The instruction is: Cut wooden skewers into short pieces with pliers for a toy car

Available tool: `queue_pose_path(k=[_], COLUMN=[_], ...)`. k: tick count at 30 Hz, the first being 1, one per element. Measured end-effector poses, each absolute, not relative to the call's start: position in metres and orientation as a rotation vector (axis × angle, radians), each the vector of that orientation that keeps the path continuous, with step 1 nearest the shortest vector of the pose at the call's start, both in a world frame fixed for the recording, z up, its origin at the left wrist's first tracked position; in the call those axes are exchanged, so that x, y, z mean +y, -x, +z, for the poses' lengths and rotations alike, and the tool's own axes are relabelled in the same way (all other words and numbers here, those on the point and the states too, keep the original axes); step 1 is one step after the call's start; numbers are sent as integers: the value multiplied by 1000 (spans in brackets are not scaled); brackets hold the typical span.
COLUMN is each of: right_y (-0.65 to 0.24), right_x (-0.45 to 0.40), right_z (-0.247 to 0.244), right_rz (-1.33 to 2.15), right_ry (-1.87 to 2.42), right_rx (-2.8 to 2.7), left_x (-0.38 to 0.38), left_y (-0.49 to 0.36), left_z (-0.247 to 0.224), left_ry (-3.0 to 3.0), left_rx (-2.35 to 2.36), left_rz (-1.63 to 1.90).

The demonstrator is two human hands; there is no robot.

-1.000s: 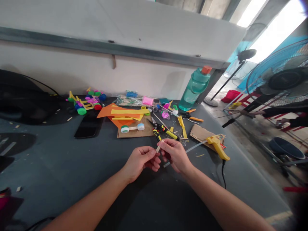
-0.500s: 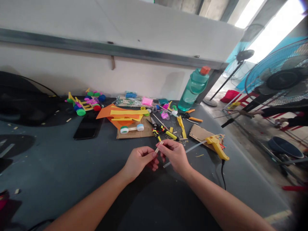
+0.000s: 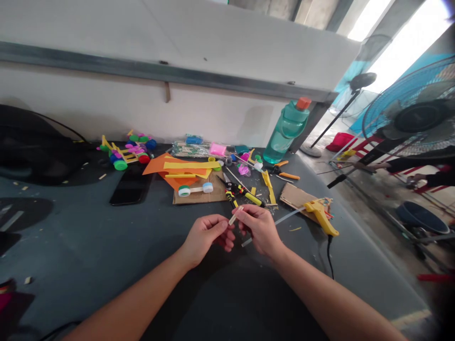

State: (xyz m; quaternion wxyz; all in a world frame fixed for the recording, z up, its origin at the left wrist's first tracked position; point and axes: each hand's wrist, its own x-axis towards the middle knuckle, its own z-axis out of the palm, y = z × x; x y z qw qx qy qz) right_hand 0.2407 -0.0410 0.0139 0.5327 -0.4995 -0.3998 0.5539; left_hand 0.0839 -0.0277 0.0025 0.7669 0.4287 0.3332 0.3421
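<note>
Small pale wooden sticks (image 3: 232, 219) are pinched between the thumb and fingers of my right hand (image 3: 259, 228). On their other side, my left hand (image 3: 209, 236) has its thumb and fingertips closed at the sticks' lower end. Just beyond the hands lie yellow-and-black pliers (image 3: 231, 196). Behind them a piece of cardboard (image 3: 192, 198) bears a stick with bottle caps (image 3: 195, 190) at its ends. Orange paper (image 3: 156, 166) and yellow strips (image 3: 192, 165) overlap the cardboard's back edge.
A yellow glue gun (image 3: 322, 218) rests at the right by another cardboard piece (image 3: 295, 196). A teal bottle (image 3: 286, 132) stands at the back. A phone (image 3: 128, 188) and colourful cap models (image 3: 131, 154) are at the left. A person's arm shows far right.
The sticks have turned slightly in my fingers and more of their lower end shows. My left thumb has shifted a little back from them.
</note>
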Motion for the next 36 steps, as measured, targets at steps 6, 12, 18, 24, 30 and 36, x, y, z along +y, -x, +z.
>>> queue_pose_path(k=[6, 12, 18, 24, 30, 36], right_y=[-240, -240, -239, -239, -238, -235], right_x=[-41, -41, -41, -40, -41, -48], right_z=[17, 15, 13, 13, 11, 13], right_rz=[1410, 1445, 1532, 1564, 1527, 1189], right_ry=[1175, 1154, 1131, 1123, 1139, 1254], right_rx=[-841, -813, -753, -734, -763, -1054], left_x=[-28, -28, -28, -28, -27, -27], left_y=[-83, -83, -84, -82, -81, -84], left_z=[1, 1, 1, 1, 2, 2], left_ry=[-892, -902, -903, -891, -877, -975], left_rx=[664, 699, 690, 672, 631, 742], left_rz=[760, 753, 760, 767, 765, 770])
